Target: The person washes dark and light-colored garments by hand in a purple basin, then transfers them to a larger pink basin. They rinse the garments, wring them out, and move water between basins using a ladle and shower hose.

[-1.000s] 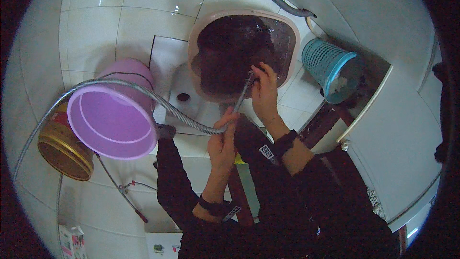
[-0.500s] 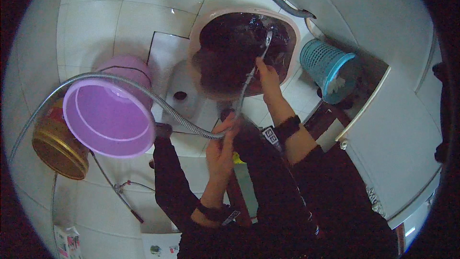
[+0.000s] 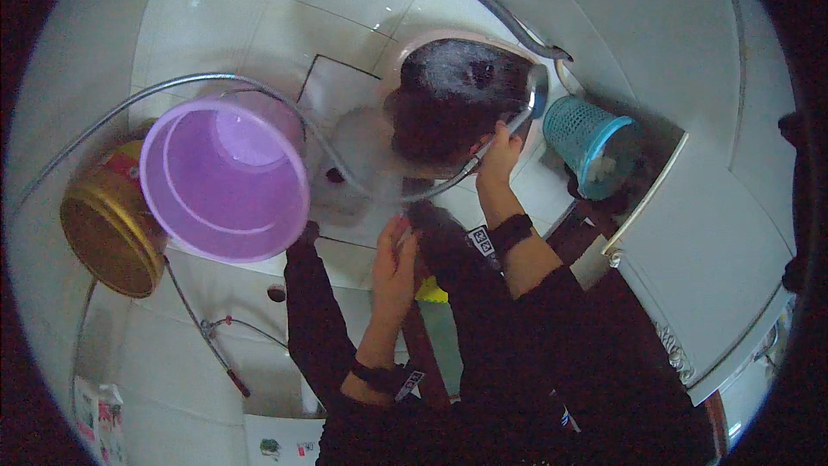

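Basin (image 3: 461,34) at 12 to 1 o'clock of the view holds a dark mass (image 3: 444,112), too dim to identify, with a whitish sheen across its upper part. At the basin's 3 o'clock edge is a shower head (image 3: 538,91); the right hand (image 3: 500,156) has its grip closed round the handle below it. From there the hose (image 3: 216,77) sags and arcs away toward 9 o'clock. The left hand (image 3: 395,263), between 7 and 8 o'clock of the right, has its grip loosely half-open and seems to hold nothing, the hose passing just beyond its fingertips. From the basin, a purple bucket (image 3: 224,203) stands toward 8 or 9 o'clock, a golden bucket (image 3: 103,216) beyond it, and a blue basket (image 3: 571,128) between 3 and 4. Getting the shower head to the basin looks done; judging by the sheen, wetting is probably partway. The mass remains inside, and nothing visible marks the wetting as finished; how much is left cannot be told.
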